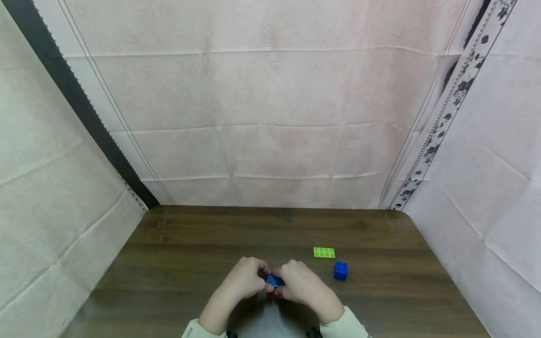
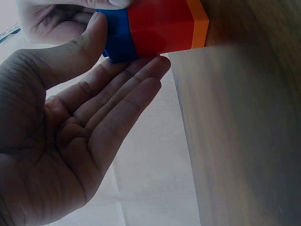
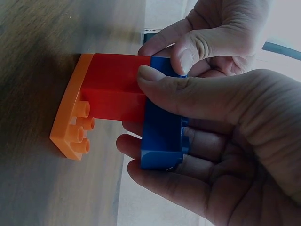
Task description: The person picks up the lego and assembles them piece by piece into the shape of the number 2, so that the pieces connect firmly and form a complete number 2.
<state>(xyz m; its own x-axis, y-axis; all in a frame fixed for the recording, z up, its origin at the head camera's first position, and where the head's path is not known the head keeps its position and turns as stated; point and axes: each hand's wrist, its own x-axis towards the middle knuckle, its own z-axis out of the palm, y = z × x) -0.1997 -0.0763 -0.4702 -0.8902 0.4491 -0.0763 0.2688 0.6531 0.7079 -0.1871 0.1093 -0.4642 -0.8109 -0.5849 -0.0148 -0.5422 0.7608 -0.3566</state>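
At the far left a pale cloth (image 1: 46,188) hangs with a black strip (image 1: 80,103) along its far edge, and beside it another pale cloth (image 1: 262,112) rises behind the brown wooden table (image 1: 169,263). On the table's near side, the left hand (image 1: 249,277) comes from a light sleeve (image 1: 200,330), gripping the upper blue brick (image 3: 162,136) between thumb and fingers. That brick sits on a red block (image 3: 113,75), which stands on an orange plate (image 3: 68,125); the plate seems to rest on the table, though its underside is hard to make out. The blue brick juts past the red block on the right hand's side, above bare orange studs (image 3: 82,133). The right hand (image 1: 297,281) grips the same brick, its thumb tip reaching the red block. Further right lie a flat lime-green plate (image 1: 324,252) and, nearer the person, a loose blue block (image 1: 341,271).
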